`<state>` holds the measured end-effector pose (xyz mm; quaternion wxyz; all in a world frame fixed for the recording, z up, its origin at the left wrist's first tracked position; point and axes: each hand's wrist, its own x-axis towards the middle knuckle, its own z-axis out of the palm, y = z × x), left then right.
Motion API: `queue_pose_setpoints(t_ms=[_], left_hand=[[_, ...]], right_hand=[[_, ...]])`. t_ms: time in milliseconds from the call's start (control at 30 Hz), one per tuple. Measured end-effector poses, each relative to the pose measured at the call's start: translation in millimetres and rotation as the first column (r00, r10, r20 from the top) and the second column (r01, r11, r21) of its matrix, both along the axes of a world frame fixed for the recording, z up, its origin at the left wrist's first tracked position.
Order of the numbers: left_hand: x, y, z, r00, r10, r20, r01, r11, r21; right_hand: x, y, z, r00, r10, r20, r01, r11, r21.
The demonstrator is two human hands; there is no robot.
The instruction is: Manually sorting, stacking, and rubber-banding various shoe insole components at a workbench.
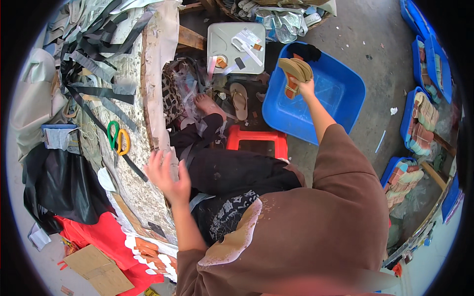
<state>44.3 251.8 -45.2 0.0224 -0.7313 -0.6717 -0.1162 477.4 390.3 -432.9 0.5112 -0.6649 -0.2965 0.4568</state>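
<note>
My right hand (304,87) reaches out over a blue plastic tub (341,84). It grips a small stack of tan sandal soles (298,68), with an orange piece (290,88) hanging at the lower side. Something black and soft (307,51) lies in the tub's far left corner, partly behind the stack. My left hand (169,178) is held at the edge of the worn workbench (163,209), fingers spread and nothing in them. Just beyond it on the bench lie scissors (118,138) with one green and one yellow handle.
Black strips (101,37) cover the bench's far end. A square metal tin (232,37) with scraps on top stands left of the tub, near a loose flip-flop (239,101). A red stool (256,135) stands before me. Filled blue bins (408,123) line the right.
</note>
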Motion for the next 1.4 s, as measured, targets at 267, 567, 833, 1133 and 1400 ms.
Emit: queue_pose_setpoints(t_ms=[267, 567, 833, 1133, 1400], left_hand=[[-63, -36, -7, 0.984, 0.159, -0.084, -0.174, 0.959, -0.224], [-64, -38, 7, 0.966, 0.198, -0.168, -0.233, 0.947, -0.221], [-65, -38, 11, 0.964, 0.251, -0.084, -0.265, 0.928, -0.263], [-66, -54, 30, 0.955, 0.297, 0.015, -0.289, 0.938, -0.191], [-66, -127, 30, 0.874, 0.182, 0.451, -0.307, 0.926, 0.221]], right_hand=[[58, 41, -62, 0.985, 0.099, 0.141, -0.063, 0.97, -0.236], [-4, 94, -81, 0.953, 0.061, -0.296, -0.175, 0.91, -0.375], [-39, 54, -73, 0.644, 0.205, 0.737, -0.053, 0.973, -0.225], [-264, 4, 177, 0.759, 0.606, 0.239, -0.651, 0.705, 0.281], [-332, -35, 357, 0.572, 0.687, 0.447, -0.809, 0.384, 0.445]])
